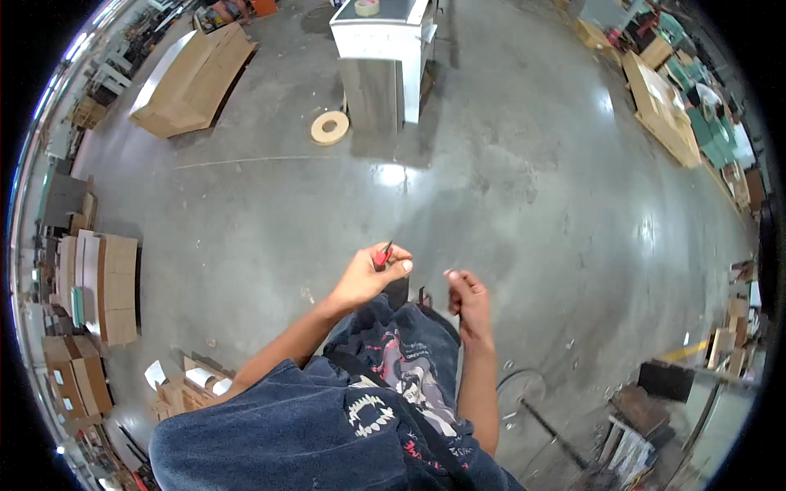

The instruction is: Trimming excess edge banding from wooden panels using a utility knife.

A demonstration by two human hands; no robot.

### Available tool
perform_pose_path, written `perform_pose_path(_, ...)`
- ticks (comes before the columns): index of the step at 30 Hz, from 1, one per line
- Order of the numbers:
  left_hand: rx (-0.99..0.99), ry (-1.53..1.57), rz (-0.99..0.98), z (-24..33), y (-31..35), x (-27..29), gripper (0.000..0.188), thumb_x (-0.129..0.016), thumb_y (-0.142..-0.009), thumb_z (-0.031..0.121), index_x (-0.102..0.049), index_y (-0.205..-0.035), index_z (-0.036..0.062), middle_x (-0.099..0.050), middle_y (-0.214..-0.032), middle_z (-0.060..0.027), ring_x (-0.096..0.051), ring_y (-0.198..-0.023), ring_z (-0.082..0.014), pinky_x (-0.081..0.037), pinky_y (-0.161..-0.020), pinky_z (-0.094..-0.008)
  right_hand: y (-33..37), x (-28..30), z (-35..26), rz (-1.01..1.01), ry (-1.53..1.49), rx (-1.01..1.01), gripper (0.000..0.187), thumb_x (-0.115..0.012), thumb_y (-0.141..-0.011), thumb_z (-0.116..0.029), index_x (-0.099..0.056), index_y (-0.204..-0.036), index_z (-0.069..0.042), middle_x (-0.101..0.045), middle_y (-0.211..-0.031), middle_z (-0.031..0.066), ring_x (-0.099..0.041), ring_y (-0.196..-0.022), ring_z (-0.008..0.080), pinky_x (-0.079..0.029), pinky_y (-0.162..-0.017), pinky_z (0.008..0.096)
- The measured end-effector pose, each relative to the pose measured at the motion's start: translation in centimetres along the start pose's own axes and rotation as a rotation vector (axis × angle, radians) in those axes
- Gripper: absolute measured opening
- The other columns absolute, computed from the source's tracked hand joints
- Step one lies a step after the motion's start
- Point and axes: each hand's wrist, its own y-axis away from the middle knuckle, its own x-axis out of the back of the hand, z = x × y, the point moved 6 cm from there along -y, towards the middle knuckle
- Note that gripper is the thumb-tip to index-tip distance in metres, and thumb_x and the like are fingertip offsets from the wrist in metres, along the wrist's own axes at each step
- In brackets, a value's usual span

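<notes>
My left hand [371,270] is closed round a small red tool [381,259] with a dark, pointed tip that sticks up past the fingers. Whether it is a knife or pliers I cannot tell. To its right and a little lower, my right hand [470,301] is raised apart from it, fingers curled in and the thumb against them. Something thin and dark may show at the palm, but what those fingers hold, if anything, is hidden. Both hands are in front of my dark printed shirt, above the concrete floor [532,213].
Ahead stands a white-framed table [364,33] with a tape roll [367,7] on top. A ring-shaped tan roll [329,128] lies by its base. Large cardboard boxes [192,82] are at the left. A long carton [659,114] lies far right, and a round-based stand [522,391] is beside me.
</notes>
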Motion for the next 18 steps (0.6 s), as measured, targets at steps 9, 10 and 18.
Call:
perform_pose_path(9, 0.193, 0.204, -0.085, 3.9, -32.4, -3.3, 0.03, -0.076, -0.09, 0.024, -0.069, -0.107, 0.0005, -0.068, -0.094, 0.0003, -0.06, -0.087, -0.0072, -0.047, -0.08, -0.0247, -27.1, 2.5, -15.4, -0.087, 0.46, 0.194, 0.021, -0.07, -0.092, -0.022, -0.069, -0.093, -0.001, -0.062, -0.075, -0.0025, -0.052, -0.07, 0.0075, -0.044, -0.066, 0.0253)
perform_pose_path(10, 0.199, 0.223, -0.145, 3.9, -36.2, -3.7, 0.026, -0.076, -0.09, 0.024, -0.07, -0.104, 0.0022, -0.068, -0.094, 0.0009, -0.06, -0.086, -0.0069, -0.047, -0.08, -0.0245, -29.9, 3.3, -17.2, -0.082, 0.454, 0.192, 0.021, -0.07, -0.092, -0.022, -0.069, -0.093, -0.001, -0.062, -0.075, -0.0025, -0.052, -0.07, 0.0075, -0.044, -0.066, 0.0253)
perform_pose_path(18, 0.352, 0.209, -0.273, 13.8, -64.6, -5.5, 0.012, -0.075, -0.089, 0.02, -0.069, -0.087, 0.0096, -0.058, -0.071, 0.0067, -0.046, -0.059, -0.003, -0.034, -0.053, -0.0219, -49.0, 9.0, -35.9, 0.141, 0.666, 0.209, 0.024, -0.072, -0.091, -0.022, -0.068, -0.088, 0.001, -0.061, -0.07, 0.0004, -0.051, -0.066, 0.0088, -0.042, -0.064, 0.0254)
